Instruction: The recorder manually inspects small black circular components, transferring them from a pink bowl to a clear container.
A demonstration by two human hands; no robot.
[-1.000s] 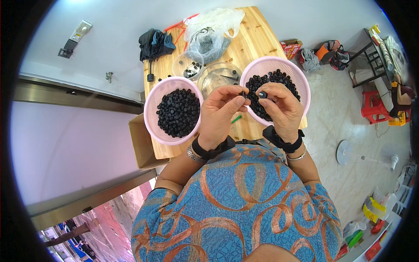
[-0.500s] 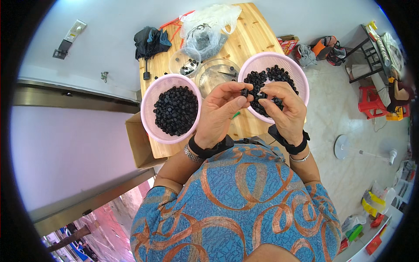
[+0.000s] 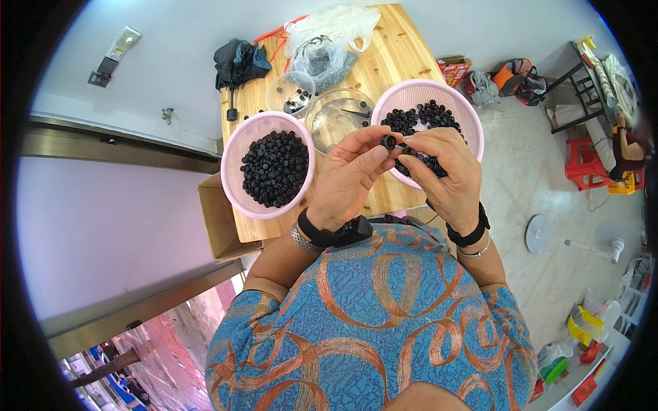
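Observation:
My left hand point(image 3: 346, 179) pinches a small round black cap point(image 3: 388, 142) between thumb and fingers, its hollow side turned partly up. Close beside it, my right hand point(image 3: 449, 168) has thumb and fingers pressed together on something small that I cannot make out. Both hands hover over the table's near side, the right one covering part of a pink basket point(image 3: 478, 130) with scattered black caps point(image 3: 433, 115). Left of my left hand stands another pink basket point(image 3: 228, 185), heaped with similar black caps point(image 3: 274, 168).
On the wooden table point(image 3: 404, 41) are a round clear tray point(image 3: 322, 140) with a dark slim tool point(image 3: 355, 112), a clear tub point(image 3: 275, 92), plastic bags point(image 3: 336, 34) and a folded umbrella point(image 3: 240, 65). A cardboard box point(image 3: 219, 222) stands at the left edge; a red stool point(image 3: 582, 164) is far right.
The black cap in my left hand has tipped so its opening shows. My right hand's fingers have moved slightly left, closer to it.

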